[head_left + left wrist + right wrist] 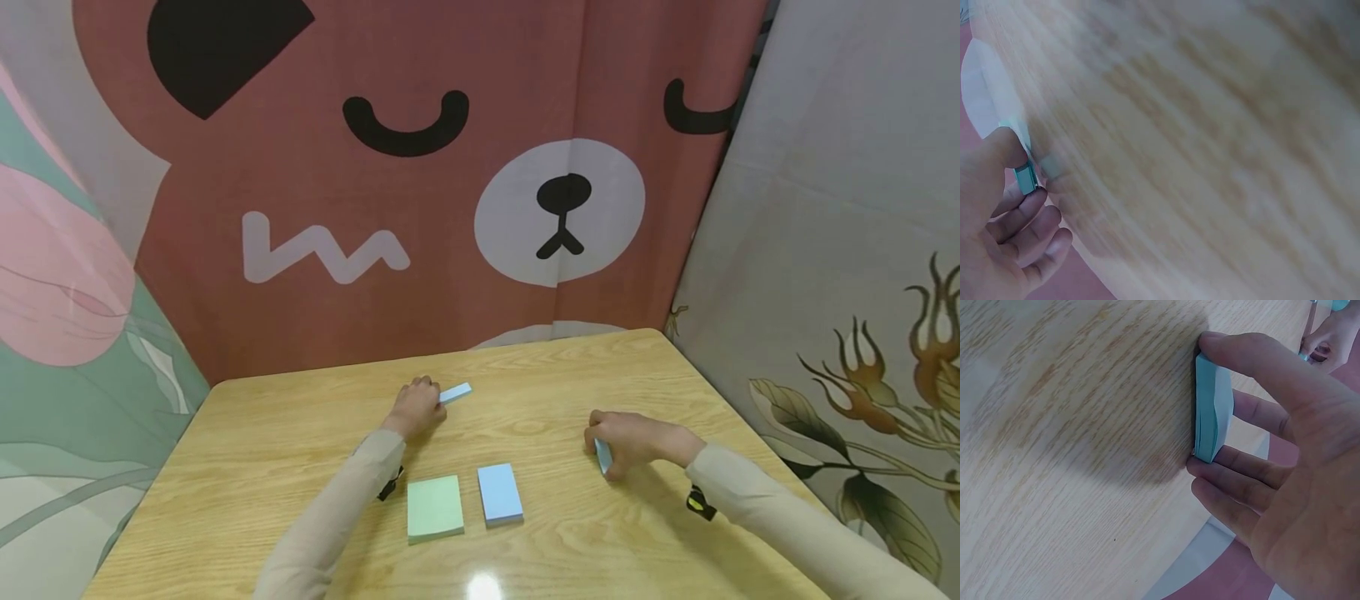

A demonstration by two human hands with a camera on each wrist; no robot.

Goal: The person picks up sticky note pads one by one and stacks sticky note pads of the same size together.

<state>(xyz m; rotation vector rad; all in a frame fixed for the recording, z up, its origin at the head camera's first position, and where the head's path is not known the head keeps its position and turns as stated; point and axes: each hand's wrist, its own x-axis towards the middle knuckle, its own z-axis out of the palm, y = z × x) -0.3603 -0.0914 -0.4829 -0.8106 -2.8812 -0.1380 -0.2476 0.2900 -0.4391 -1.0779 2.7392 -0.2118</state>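
Toward the back of the table, my left hand (417,408) pinches a narrow light blue sticky note pad (455,393) near one end. In the left wrist view, the thumb and index finger hold the short end of that pad (1026,179), and the other fingers curl loosely. Farther right, my right hand (633,440) grips another light blue sticky note pad (603,456), partly covered by the fingers. The right wrist view shows this pad (1213,411) on its edge close over the wood, thumb at one end and fingers at the other.
Nearer the front lie a square green sticky note pad (435,507) and, just right of it, a rectangular blue sticky note pad (500,494). They sit apart on the wooden table (300,442). A bear-print curtain (420,192) hangs behind the table's back edge.
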